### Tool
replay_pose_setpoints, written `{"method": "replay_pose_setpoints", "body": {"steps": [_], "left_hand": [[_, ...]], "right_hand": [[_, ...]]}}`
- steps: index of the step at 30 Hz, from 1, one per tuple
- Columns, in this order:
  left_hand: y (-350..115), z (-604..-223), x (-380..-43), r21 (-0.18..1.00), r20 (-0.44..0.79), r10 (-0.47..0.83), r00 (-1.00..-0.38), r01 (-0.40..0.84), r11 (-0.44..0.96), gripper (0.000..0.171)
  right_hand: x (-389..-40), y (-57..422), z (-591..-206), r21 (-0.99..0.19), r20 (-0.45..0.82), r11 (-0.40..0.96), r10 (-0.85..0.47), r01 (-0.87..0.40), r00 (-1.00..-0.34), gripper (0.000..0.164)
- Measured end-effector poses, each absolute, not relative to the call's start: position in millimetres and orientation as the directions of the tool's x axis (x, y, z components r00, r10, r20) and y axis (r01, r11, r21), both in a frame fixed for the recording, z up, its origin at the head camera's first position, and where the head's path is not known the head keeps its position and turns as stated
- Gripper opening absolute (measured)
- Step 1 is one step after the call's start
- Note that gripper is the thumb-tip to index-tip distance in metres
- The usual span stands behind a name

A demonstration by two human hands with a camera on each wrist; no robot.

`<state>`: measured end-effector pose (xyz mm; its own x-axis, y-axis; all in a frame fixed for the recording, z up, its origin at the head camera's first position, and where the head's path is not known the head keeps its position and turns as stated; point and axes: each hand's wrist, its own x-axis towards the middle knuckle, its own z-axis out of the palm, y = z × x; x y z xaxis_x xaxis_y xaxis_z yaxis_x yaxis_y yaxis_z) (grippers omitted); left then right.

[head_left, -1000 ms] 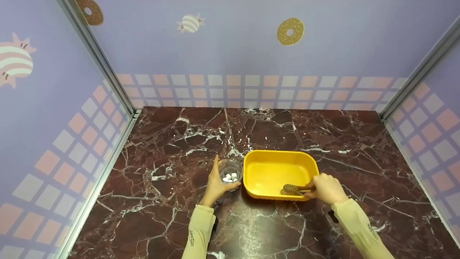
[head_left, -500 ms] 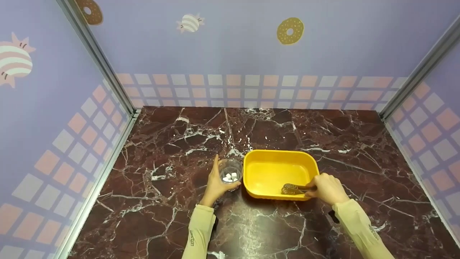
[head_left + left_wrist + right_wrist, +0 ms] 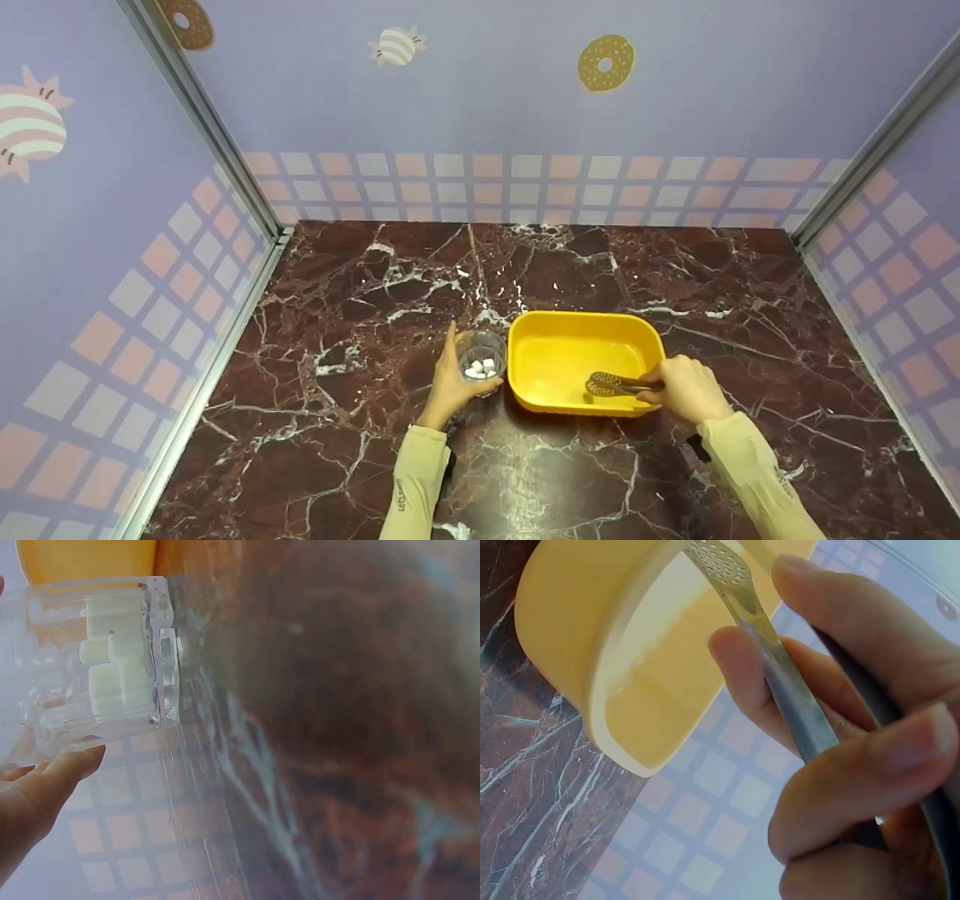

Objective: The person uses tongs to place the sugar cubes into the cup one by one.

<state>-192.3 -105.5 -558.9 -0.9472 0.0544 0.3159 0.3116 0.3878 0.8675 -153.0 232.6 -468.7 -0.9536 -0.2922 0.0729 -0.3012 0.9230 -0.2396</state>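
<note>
My left hand grips a clear glass that stands on the table just left of a yellow basin. Several white cubes lie at the bottom of the glass. In the right wrist view, the fingers of my right hand curl round a pair of metal tongs with perforated ends. That hand is at the basin's right edge, and the tong tips reach over the basin's inside, lying close together. Whether the tips pinch anything I cannot tell.
The table is dark red marble with white veins. Small white specks and bits lie scattered behind the glass and the basin. Purple patterned walls stand at the back and both sides.
The tong tips have come together, and the tongs have risen slightly within the basin along with my right hand. The left hand and the glass have stayed put.
</note>
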Motion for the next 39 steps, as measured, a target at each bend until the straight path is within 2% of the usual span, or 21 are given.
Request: {"method": "replay_pose_setpoints", "body": {"steps": [25,39], "left_hand": [[-105,-559,-192,0.869,0.31,0.051,-0.949,0.305,0.389,0.117],[-106,-558,-192,0.871,0.296,0.056,-0.953,0.294,0.395,0.117]], "right_hand": [[-154,230,-458,-0.292,0.125,0.912,-0.262,-0.288,-0.957,0.026],[-156,217,-445,-0.284,0.217,0.889,-0.305,-0.358,-0.928,0.028]]}}
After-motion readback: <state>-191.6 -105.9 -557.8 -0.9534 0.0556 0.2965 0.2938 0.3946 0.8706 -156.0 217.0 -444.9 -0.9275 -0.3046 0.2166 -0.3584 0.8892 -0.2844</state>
